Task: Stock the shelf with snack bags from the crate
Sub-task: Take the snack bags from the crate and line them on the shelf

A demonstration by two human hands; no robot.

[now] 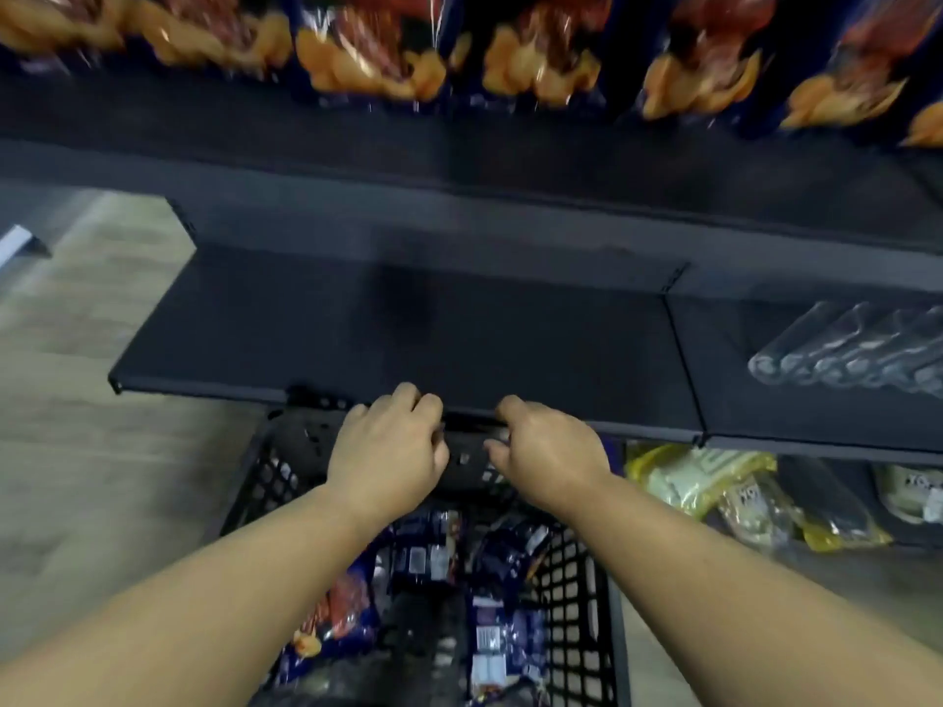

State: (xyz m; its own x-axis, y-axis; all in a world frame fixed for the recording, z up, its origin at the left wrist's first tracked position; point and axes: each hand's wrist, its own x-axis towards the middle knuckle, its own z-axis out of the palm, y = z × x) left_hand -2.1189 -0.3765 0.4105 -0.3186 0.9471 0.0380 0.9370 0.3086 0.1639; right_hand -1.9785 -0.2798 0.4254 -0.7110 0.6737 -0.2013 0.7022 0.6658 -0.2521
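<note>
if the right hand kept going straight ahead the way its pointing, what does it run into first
Probably the front edge of the dark shelf, just beyond the right hand. Its curled fingers are already at the crate far rim, though depth is hard to judge in this blurred view.

no legible text, print on snack bags (423, 551) too blurred

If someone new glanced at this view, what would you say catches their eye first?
Probably the two hands at the centre: the left hand and right hand curl at the far rim of the black crate, just under the front edge of a bare dark shelf. Next, the orange-and-blue snack bags lined up along the top, and more blue bags lying inside the crate.
</note>
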